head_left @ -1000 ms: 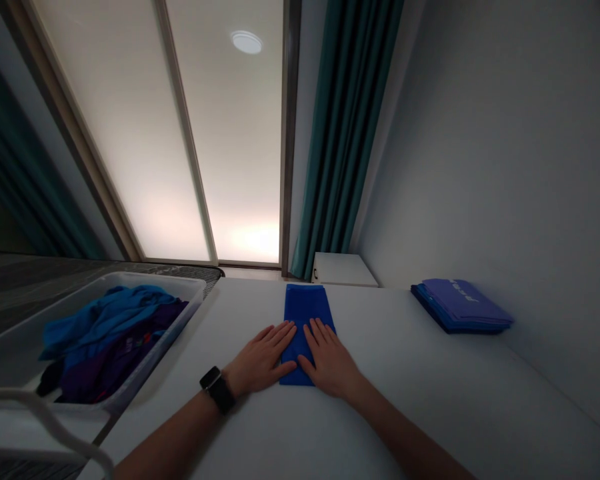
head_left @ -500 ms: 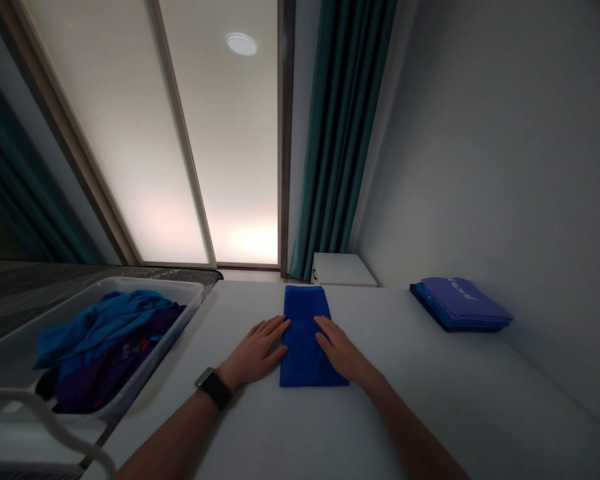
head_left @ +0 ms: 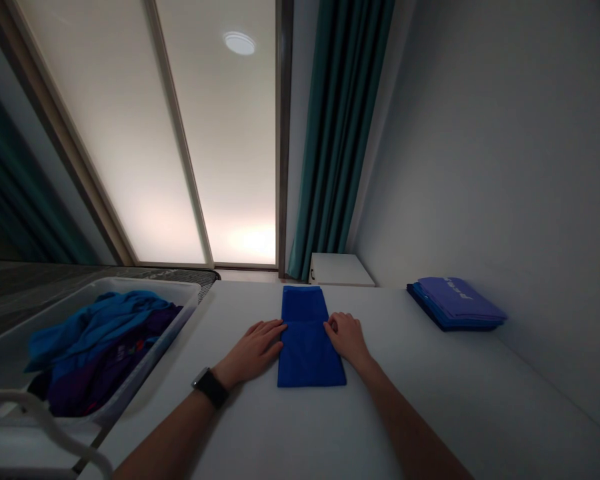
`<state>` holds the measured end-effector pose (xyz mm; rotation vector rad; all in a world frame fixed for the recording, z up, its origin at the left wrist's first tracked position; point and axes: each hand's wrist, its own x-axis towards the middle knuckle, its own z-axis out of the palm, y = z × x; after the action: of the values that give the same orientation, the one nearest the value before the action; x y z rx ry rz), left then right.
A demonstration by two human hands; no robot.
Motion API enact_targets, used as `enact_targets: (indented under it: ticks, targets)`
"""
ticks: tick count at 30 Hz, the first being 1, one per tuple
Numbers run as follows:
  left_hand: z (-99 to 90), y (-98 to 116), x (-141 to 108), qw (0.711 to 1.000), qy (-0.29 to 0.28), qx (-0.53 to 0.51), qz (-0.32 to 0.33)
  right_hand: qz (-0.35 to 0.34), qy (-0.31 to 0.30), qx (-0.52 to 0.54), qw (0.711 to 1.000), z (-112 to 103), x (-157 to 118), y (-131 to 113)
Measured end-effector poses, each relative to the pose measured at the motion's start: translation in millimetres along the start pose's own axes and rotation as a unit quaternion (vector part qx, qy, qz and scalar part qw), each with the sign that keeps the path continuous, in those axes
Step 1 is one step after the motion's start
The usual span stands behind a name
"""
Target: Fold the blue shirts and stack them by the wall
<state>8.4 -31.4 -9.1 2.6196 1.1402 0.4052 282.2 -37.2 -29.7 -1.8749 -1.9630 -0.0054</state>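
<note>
A folded blue cloth (head_left: pixel 311 353) lies flat on the white table, a long narrow rectangle with a crease across its middle. Whether it is a shirt or another garment, I cannot tell. My left hand (head_left: pixel 254 352) rests flat along its left side, fingers stretched out with the tips at the edge; a dark watch (head_left: pixel 211 387) is on that wrist. On the opposite side, the fingers of my right hand (head_left: pixel 349 339) are curled in and pinch the cloth's right edge near the crease.
Left of the table (head_left: pixel 230 427) stands a translucent bin (head_left: pixel 193 293) of crumpled blue and purple clothes (head_left: pixel 105 333). A grey curved tube (head_left: pixel 50 427) crosses the lower left. Folded purple and blue garments (head_left: pixel 460 300) are stacked by the right wall. Behind is a low white cabinet (head_left: pixel 341 269).
My right hand has drawn off the top of the cloth to its right edge, and its fingers have curled into a pinch. My left hand stays nearly where it was.
</note>
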Motion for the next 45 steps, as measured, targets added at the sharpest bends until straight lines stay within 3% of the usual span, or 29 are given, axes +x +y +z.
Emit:
enact_targets:
  ticks: [7,14,20,23,27,34,40,45]
  targets:
    - [1.9,0,-1,1.000,0.010,0.021,0.014,-0.006,-0.013,-0.008,1.000,0,-1,2]
    - [3.7,-3,-1,0.999,0.042,0.031,0.012,-0.005,0.012,0.000,1.000,-8,-3,-1]
    - [7.8,22,-1,0.990,0.115,0.072,0.024,-0.097,0.061,-0.013,0.993,-22,-13,-31]
    - [17.2,39,-3,0.992,0.093,0.077,0.035,-0.149,0.034,-0.015,0.988,-17,-24,-49]
    - [25.8,44,-5,0.997,0.034,0.066,0.029,-0.119,-0.021,-0.032,0.992,0,-34,-53]
    - [21.3,42,-7,0.998,0.019,0.059,0.021,-0.108,-0.049,-0.035,0.992,10,-39,-47]
    - [21.6,43,-8,0.998,-0.004,0.066,0.021,-0.108,-0.020,-0.011,0.994,-3,-39,-52]
    - [12.0,46,-10,0.997,0.012,0.059,0.045,-0.215,0.008,0.025,0.976,-32,-54,-53]
